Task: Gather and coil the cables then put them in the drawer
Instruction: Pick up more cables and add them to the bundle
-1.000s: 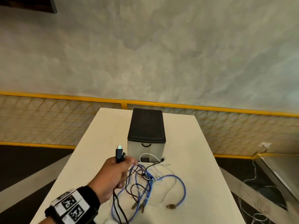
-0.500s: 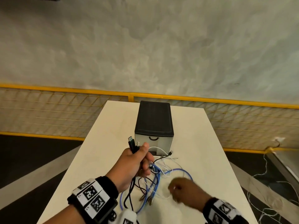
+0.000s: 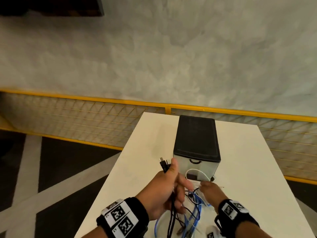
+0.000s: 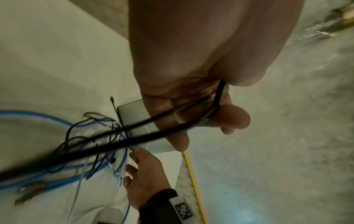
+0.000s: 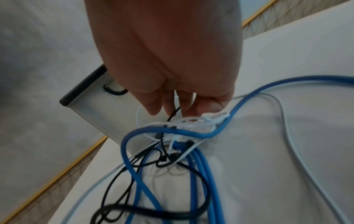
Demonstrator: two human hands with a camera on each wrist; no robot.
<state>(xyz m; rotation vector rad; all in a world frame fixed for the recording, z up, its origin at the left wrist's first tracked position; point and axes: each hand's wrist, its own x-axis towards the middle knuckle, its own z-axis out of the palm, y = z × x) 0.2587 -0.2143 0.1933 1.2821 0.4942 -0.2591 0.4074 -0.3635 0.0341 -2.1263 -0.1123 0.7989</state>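
My left hand (image 3: 176,182) grips a bundle of black cables (image 3: 172,213), their plugs (image 3: 163,164) sticking up above the fist. In the left wrist view those black cables (image 4: 145,133) run taut from the left hand (image 4: 201,115) down to the pile. A tangle of blue cable (image 3: 195,208), thin black and white cable (image 3: 197,171) lies on the table in front of the drawer unit (image 3: 197,140). My right hand (image 3: 204,185) reaches into the tangle. In the right wrist view the right hand (image 5: 178,106) pinches a thin black cable (image 5: 172,115) beside knotted white cable (image 5: 201,121). The drawer (image 5: 107,109) is closed.
The white table (image 3: 257,177) is narrow, with its left edge near my left forearm. A yellow-railed mesh fence (image 3: 103,115) stands behind it before a grey wall. Dark floor with white stripes lies to the left.
My right hand has come into view and moved forward into the tangle by the drawer front. My left hand keeps hold of the black cables, slightly higher and nearer the drawer unit.
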